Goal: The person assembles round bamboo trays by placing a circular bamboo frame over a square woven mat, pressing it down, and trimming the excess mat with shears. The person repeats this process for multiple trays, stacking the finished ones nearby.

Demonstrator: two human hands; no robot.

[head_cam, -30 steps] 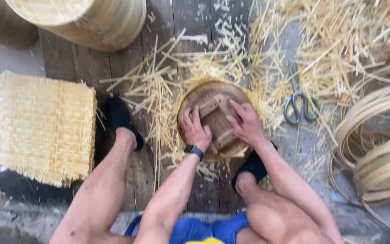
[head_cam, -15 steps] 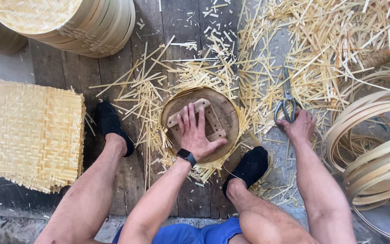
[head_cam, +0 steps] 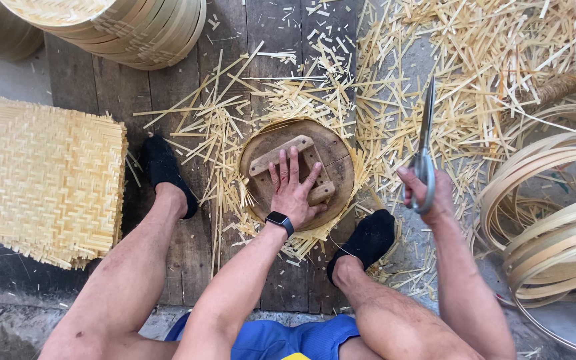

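Your left hand (head_cam: 295,193) lies flat and open on the stiff, light round lid (head_cam: 298,175) at frame centre, while your right hand (head_cam: 428,193) grips the scissors (head_cam: 424,155) by their handles, blades pointing up.

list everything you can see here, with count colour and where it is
round wooden form: 1, brown, centre, on floorboards
scissors: 1 pair, grey metal, right of centre, blades pointing up
woven mats: a stack, pale yellow, left
bamboo strips: many, straw-coloured, scattered around the form and upper right
bent hoops: several, pale tan, right edge
stacked round baskets: several, pale yellow, top left
watch: 1, black, left wrist
socks: 2, black, either side of the form
left hand: flat on the form
right hand: holding the scissors
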